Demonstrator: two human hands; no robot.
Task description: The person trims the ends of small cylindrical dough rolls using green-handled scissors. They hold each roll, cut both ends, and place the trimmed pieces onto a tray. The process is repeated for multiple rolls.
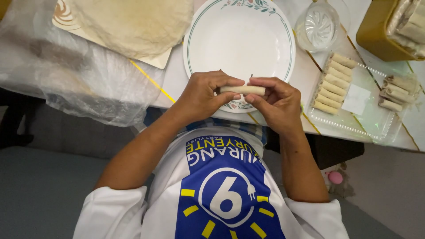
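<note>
A thin pale wrapped roll (pixel 246 90) is held level between both of my hands, just over the near rim of a white plate (pixel 241 40) with a green line and flower pattern. My left hand (pixel 204 96) pinches its left end with thumb and fingers. My right hand (pixel 275 102) grips its right end. The plate itself is bare in the middle.
A stack of round thin wrappers (pixel 133 24) lies at the back left on a board, beside crumpled clear plastic (pixel 66 75). A clear tray (pixel 361 106) on the right holds several finished rolls (pixel 332 82). A small glass dish (pixel 318 25) and a yellow container (pixel 385 31) stand behind it.
</note>
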